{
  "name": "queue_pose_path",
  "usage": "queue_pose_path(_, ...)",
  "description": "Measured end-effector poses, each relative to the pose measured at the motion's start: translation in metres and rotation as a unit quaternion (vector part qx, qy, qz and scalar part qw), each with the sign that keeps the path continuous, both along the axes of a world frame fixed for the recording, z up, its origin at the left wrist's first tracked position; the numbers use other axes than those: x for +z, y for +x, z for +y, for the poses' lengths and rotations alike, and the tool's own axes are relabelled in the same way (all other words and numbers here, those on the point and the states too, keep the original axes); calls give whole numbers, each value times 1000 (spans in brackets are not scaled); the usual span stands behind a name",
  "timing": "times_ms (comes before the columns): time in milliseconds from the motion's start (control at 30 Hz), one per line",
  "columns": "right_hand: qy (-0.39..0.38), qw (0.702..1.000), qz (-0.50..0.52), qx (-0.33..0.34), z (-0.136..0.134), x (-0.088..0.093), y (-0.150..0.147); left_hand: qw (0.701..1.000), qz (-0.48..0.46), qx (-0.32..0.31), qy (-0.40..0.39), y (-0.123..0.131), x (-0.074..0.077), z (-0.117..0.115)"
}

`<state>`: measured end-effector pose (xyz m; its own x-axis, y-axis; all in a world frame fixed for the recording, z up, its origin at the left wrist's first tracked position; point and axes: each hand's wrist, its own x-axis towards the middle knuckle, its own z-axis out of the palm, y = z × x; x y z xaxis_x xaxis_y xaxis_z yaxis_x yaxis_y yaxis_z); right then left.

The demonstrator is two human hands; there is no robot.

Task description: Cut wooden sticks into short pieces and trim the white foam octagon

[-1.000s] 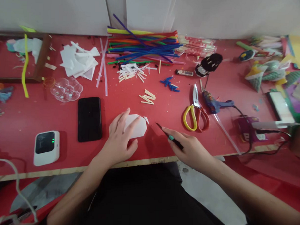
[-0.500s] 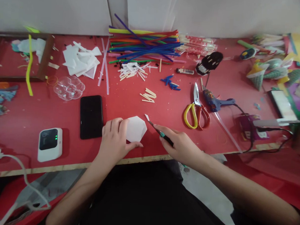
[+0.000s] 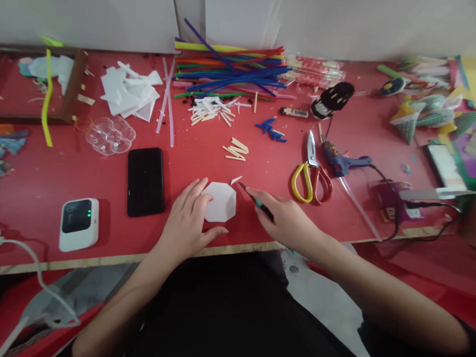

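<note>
A white eight-sided piece of paper (image 3: 220,203) lies flat on the red tabletop. At its left edge rests my left hand (image 3: 189,216), fingers stretched out and thumb apart, with the fingertips touching the paper. My right hand (image 3: 287,217) is closed round a dark craft knife (image 3: 265,209) with a green part near the fingers. The knife's tip points up and left, just right of the paper and apart from it. A thin white paper offcut (image 3: 235,180) lies beyond the paper's upper right corner, close to the blade tip.
Short wooden sticks (image 3: 236,149) lie beyond the paper, with colourful pipe cleaners (image 3: 230,67) at the back. A black phone (image 3: 146,182) and a white device (image 3: 79,224) are to the left. Scissors (image 3: 311,171) and a glue gun (image 3: 343,163) lie on the right.
The white paper has turned, and its left corners now show more. The offcut has shifted slightly and lies at a different angle. My right hand and the knife have moved a little.
</note>
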<state>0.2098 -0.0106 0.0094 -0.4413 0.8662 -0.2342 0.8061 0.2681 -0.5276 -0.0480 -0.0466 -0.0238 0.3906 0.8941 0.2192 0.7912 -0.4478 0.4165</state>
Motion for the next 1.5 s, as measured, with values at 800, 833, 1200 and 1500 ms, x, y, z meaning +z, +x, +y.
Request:
queue_pose_path(800, 6, 996, -43, 73, 4, 7, -20, 999, 21, -32, -32, 26, 4, -2)
queue_pose_path(833, 4, 997, -41, 72, 4, 7, -20, 999, 23, -32, -32, 26, 5, -2)
queue_pose_path(1200, -26, 996, -46, 73, 6, 11, -21, 998, 34, -33, -42, 28, 5, 0)
queue_pose_path(1500, -30, 992, -77, 99, 13, 15, -25, 998, 20, -42, -50, 26, 7, 0)
